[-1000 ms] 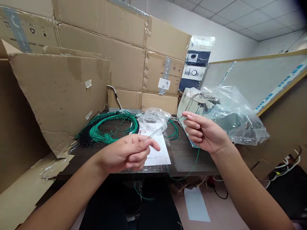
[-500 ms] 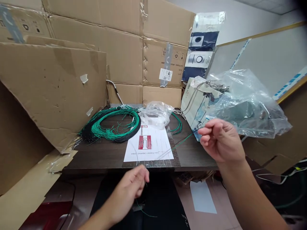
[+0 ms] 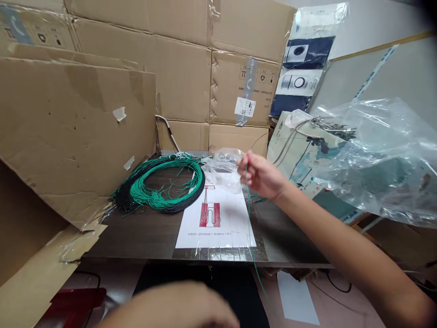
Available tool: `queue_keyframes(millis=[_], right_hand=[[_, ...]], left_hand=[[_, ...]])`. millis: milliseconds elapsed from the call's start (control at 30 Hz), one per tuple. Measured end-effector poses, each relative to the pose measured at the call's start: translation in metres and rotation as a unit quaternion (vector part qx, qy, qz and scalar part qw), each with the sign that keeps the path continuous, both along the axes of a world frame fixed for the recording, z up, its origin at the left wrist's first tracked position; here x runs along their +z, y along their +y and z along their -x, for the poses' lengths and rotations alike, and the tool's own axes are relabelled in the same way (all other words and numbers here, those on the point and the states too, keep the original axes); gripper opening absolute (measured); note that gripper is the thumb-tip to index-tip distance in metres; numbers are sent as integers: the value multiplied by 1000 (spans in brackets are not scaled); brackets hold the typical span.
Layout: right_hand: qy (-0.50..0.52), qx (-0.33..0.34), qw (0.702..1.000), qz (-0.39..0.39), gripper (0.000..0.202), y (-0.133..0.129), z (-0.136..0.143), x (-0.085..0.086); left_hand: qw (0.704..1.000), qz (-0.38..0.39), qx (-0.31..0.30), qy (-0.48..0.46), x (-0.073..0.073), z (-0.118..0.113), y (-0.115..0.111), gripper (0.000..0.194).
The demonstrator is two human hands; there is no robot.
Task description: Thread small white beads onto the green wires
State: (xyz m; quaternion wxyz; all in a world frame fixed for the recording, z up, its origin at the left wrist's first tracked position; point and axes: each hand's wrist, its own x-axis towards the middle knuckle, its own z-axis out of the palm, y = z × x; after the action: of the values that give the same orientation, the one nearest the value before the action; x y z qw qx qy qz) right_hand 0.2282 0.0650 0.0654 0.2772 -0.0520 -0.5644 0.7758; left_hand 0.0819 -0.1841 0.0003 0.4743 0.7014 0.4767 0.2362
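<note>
Above the desk, my right hand (image 3: 261,175) is closed in a pinch on a thin green wire (image 3: 251,246), which hangs past the desk's front edge. At the bottom, my left hand (image 3: 180,305) is smeared by motion and its fingers cannot be made out. Under the right hand lies a printed sheet (image 3: 227,239) with a red drawing on it. To its left rests a coil of green and black wires (image 3: 146,193). Just behind the fingers is a crumpled clear plastic bag (image 3: 221,161).
Cardboard panels (image 3: 180,82) stand at the back and a cardboard sheet (image 3: 85,118) on the left. At the right are a paper bag (image 3: 285,136) and a large clear plastic bag (image 3: 382,168). A white sheet (image 3: 297,298) lies below the desk (image 3: 136,239).
My right hand has moved left over the printed sheet, with the green wire now hanging from it. My left hand has dropped to the bottom edge and blurred. The view has shifted slightly.
</note>
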Motion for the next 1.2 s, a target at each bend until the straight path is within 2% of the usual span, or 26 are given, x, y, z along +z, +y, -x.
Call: queue_keyframes(millis=[33,67,100,133,167,267,367,533,633,700,767,800,867,967,1033,1100,1200], right_hand=[[-28,37,999,-13,36,0,9,-17],[-47,65,997,-23,39,0,15,-34],[-65,89,993,-30,42,-1,20,-49],[-79,108,991,-32,44,-1,23,-64],[-89,119,988,-32,46,-2,24,-76],[-112,141,983,-31,50,-2,22,-100],[-136,162,977,-39,47,-1,17,-107],[-185,171,964,-91,47,0,14,-106],[-237,165,948,-134,47,2,13,-107],[-234,94,961,-114,45,5,13,-107],[-181,-37,982,-32,42,10,14,-104],[-146,-106,983,21,41,13,14,-102],[-87,-208,969,102,39,19,15,-94],[-36,-266,954,137,30,22,12,-81],[-15,-246,962,120,27,19,7,-72],[-1,-176,981,76,28,13,0,-65],[-6,-5,1000,25,24,1,-7,-64]], left_hand=[[999,-3,26,19,14,15,19,35],[993,-27,103,48,26,29,41,39],[986,-66,146,53,35,41,65,44],[979,-102,174,41,41,52,89,48],[979,-107,169,28,43,59,112,51],[988,-69,131,-36,32,68,168,51],[989,-48,108,-88,14,66,194,36],[980,38,98,-169,-1,61,193,23],[968,63,132,-203,-4,60,189,17],[963,52,162,-207,-5,60,187,14],[965,39,172,-195,-5,59,185,12],[968,35,171,-182,-4,58,184,12],[978,26,155,-140,-4,55,180,12],[990,31,110,-84,-5,53,175,16],[993,55,54,-84,-8,58,176,21],[989,50,19,-135,-12,67,180,26],[969,-5,66,-239,-16,80,190,34]])
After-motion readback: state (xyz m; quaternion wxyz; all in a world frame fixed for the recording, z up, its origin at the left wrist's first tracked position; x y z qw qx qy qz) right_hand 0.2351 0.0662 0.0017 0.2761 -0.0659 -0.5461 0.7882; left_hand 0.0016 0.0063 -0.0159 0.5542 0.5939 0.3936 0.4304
